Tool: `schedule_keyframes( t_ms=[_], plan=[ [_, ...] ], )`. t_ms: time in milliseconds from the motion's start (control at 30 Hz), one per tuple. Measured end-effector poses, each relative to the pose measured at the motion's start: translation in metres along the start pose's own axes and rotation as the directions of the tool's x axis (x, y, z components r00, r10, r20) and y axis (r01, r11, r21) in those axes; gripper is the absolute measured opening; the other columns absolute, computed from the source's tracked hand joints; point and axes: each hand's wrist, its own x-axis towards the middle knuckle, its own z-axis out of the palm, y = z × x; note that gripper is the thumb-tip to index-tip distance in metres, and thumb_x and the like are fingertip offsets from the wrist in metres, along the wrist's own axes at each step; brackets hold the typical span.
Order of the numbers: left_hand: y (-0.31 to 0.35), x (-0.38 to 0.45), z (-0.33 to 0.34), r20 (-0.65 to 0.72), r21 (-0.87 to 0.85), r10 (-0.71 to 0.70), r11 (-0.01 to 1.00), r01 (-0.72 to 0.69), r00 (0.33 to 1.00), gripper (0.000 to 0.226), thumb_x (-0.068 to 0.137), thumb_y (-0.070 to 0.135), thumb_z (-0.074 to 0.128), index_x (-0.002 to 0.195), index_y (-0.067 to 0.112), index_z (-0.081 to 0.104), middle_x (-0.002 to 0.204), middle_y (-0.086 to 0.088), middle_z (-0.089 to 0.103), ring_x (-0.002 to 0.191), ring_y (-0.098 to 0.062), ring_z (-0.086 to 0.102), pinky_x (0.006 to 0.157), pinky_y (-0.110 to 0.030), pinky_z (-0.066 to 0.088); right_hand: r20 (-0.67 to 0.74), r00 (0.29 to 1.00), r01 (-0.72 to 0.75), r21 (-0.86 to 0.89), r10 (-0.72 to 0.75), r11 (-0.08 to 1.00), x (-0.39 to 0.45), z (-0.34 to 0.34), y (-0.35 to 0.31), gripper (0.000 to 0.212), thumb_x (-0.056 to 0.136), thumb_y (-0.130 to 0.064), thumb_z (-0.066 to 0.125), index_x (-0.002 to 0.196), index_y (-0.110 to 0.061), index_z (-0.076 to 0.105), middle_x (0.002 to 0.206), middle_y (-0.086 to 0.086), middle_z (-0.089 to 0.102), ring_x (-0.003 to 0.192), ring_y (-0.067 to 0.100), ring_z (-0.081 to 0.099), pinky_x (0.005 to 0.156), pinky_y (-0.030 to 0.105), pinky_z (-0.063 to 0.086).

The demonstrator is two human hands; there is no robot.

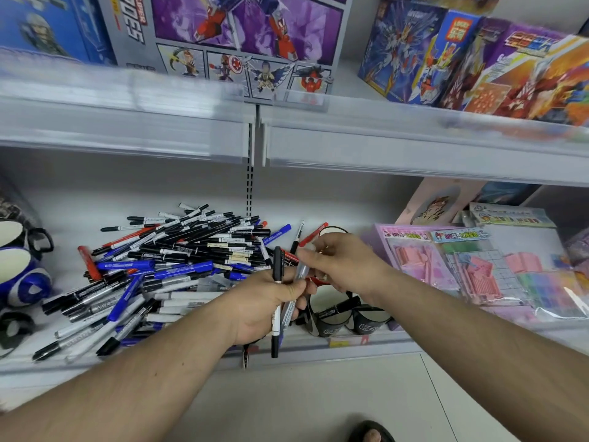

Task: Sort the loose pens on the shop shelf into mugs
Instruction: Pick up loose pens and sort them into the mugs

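From the head camera, a large loose heap of black, blue and red marker pens (178, 256) lies on the white metal shop shelf (318, 342), spread from its left part to the middle. The left hand (271, 301) is curled round a small bunch of pens held upright: a slim black-capped pen with a white barrel (276, 301) stands out at its front, and a grey translucent pen (294, 291) leans beside it. The right hand (338, 263) pinches the top end of that grey pen between thumb and fingertips, just above the left hand.

Under and behind the hands stand dark mugs with pale insides: one black mug (331, 317) holds a black marker (339, 307) lying across its mouth, a second black mug (369, 320) sits just right of it, and another mug's rim (333, 230) shows behind the right hand with pens near it.

At the far left of the shelf stand blue and white round mugs (22, 275). To the right lie pink packets of craft pieces (446, 266). The upper shelf carries colourful toy boxes (248, 43).
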Motion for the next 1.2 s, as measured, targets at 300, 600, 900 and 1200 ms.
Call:
schedule_keyframes(
  t_ms=[300, 600, 900, 1200],
  plan=[
    [-0.002, 0.007, 0.002, -0.123, -0.050, -0.122, 0.992, 0.116, 0.985, 0.014, 0.098, 0.015, 0.056, 0.107, 0.010, 0.065, 0.088, -0.007, 0.075, 0.051, -0.012, 0.052, 0.040, -0.018, 0.036, -0.237, 0.961, -0.038, 0.386, 0.139, 0.922, 0.013, -0.057, 0.027, 0.014, 0.090, -0.004, 0.057, 0.085, 0.004, 0.066, 0.067, 0.014, 0.058, 0.047, 0.021, 0.048, 0.045, 0.028, 0.041],
    [-0.003, 0.034, 0.008, -0.341, -0.074, -0.130, 0.991, 0.111, 0.931, 0.012, 0.093, 0.003, 0.052, 0.084, 0.009, 0.059, 0.060, -0.002, 0.052, 0.045, -0.011, 0.039, 0.044, -0.023, 0.029, -0.628, 0.599, -0.063, 0.582, 0.497, 0.811, 0.027, -0.121, 0.087, 0.008, 0.090, -0.010, 0.058, 0.086, -0.004, 0.059, 0.067, 0.011, 0.054, 0.052, 0.022, 0.048, 0.054, 0.030, 0.046],
    [-0.008, 0.035, 0.007, -0.203, -0.064, -0.082, 0.996, 0.070, 0.976, 0.042, 0.090, -0.022, 0.037, 0.114, 0.005, 0.061, 0.096, -0.011, 0.070, 0.067, -0.021, 0.066, 0.066, -0.035, 0.052, -0.557, 0.585, -0.471, 0.359, 0.590, 0.806, 0.053, -0.099, 0.141, 0.016, 0.082, -0.011, 0.058, 0.081, 0.003, 0.066, 0.044, 0.007, 0.060, 0.033, 0.017, 0.051, 0.037, 0.018, 0.039],
    [-0.009, 0.029, 0.000, -0.160, -0.006, -0.040, 0.999, 0.039, 0.986, 0.040, 0.092, -0.014, 0.051, 0.113, 0.019, 0.059, 0.100, 0.000, 0.076, 0.083, -0.022, 0.075, 0.060, -0.031, 0.055, -0.373, 0.676, -0.530, 0.354, 0.635, 0.771, 0.065, -0.081, 0.155, 0.008, 0.092, 0.008, 0.055, 0.100, 0.008, 0.057, 0.082, 0.022, 0.069, 0.046, 0.024, 0.068, 0.038, 0.027, 0.052]
  ],
)
